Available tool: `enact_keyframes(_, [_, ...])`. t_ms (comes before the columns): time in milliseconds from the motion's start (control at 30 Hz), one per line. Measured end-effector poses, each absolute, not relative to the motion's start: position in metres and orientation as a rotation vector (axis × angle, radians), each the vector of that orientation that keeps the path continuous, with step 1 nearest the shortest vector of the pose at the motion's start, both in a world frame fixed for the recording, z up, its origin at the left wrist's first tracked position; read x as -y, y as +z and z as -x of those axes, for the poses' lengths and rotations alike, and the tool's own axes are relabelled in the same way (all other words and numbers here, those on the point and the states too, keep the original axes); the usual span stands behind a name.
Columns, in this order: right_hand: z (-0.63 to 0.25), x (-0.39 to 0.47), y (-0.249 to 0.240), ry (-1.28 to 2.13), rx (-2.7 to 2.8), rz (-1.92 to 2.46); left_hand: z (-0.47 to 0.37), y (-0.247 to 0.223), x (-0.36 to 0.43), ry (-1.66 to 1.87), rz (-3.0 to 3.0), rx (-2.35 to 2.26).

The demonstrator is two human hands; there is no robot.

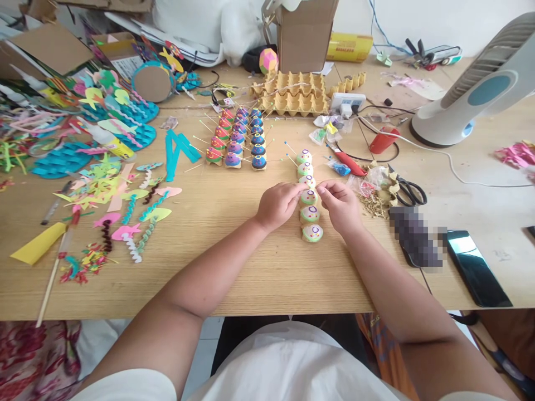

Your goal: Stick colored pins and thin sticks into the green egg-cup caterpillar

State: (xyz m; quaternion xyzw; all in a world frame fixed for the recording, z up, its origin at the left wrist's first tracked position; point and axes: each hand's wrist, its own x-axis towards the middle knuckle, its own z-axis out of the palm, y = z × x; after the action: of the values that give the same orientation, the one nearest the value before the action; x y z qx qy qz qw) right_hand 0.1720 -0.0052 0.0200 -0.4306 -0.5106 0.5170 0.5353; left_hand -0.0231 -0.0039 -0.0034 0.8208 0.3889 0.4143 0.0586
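A strip of painted egg carton cups (pixel 310 214), white with green edges and purple rings, runs away from me on the wooden table. From its left side, my left hand (pixel 279 206) has its fingers closed against a cup near the middle. Opposite it, my right hand (pixel 340 207) pinches at the same spot; anything between those fingertips is too small to make out. Thin blue-tipped sticks (pixel 291 147) stand up from the far end of the strip. Left of it, three finished-looking rows of painted cups (pixel 234 146) in red, purple and blue carry similar sticks.
Foam fish cutouts with pipe cleaners (pixel 134 231) spread over the left side. On the right lie scissors (pixel 407 189), a red-handled cutter (pixel 350 162), a phone (pixel 476 267) and a white fan (pixel 468 94). Plain egg cartons (pixel 292 93) sit at the back.
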Motion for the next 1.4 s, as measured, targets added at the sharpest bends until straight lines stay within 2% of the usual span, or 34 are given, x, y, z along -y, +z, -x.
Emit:
enact_keyframes(500, [-0.1696, 0.0096, 0.0207, 1.177, 1.338, 1.018, 0.0230, -0.0001, 0.0070, 1.064, -2.564, -1.271])
enact_keyframes(967, [-0.1698, 0.0111, 0.0216, 1.024, 1.466, 1.047, 0.0211, 0.0006, 0.0076, 1.240, -2.504, -1.275])
enact_keyframes(1400, [-0.1732, 0.0091, 0.0206, 0.864, 1.579, 1.085, 0.0202, 0.0024, 0.0094, 1.191, -2.454, -1.292])
